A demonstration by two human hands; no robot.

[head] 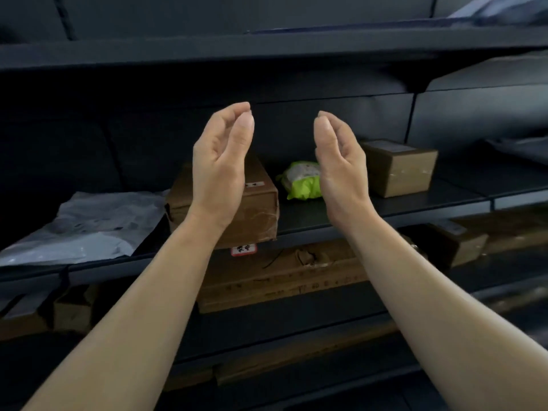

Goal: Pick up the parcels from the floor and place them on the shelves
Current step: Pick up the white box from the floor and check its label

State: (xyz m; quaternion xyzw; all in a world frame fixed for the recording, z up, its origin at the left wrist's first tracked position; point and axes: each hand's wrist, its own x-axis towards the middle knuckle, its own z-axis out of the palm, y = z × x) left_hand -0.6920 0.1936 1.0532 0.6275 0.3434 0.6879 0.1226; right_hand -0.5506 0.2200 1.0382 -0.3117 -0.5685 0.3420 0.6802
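Note:
My left hand [221, 161] and my right hand [341, 164] are raised in front of the dark shelving, palms facing each other, fingers gently curved, nothing held between them. Behind my left wrist a brown cardboard box [255, 212] lies on the middle shelf [415, 209], its front end sticking out over the edge. A small green and white bag [301, 180] sits behind my right palm. A smaller brown box [400, 167] stands to the right on the same shelf. A grey plastic mailer [86, 223] lies at the left.
One shelf down lies a long flat cardboard box [281, 280], with a small box [462, 244] to its right and more cartons [71, 310] at the left. The top shelf [267, 46] carries grey bags [504, 10] at the far right. The floor is out of view.

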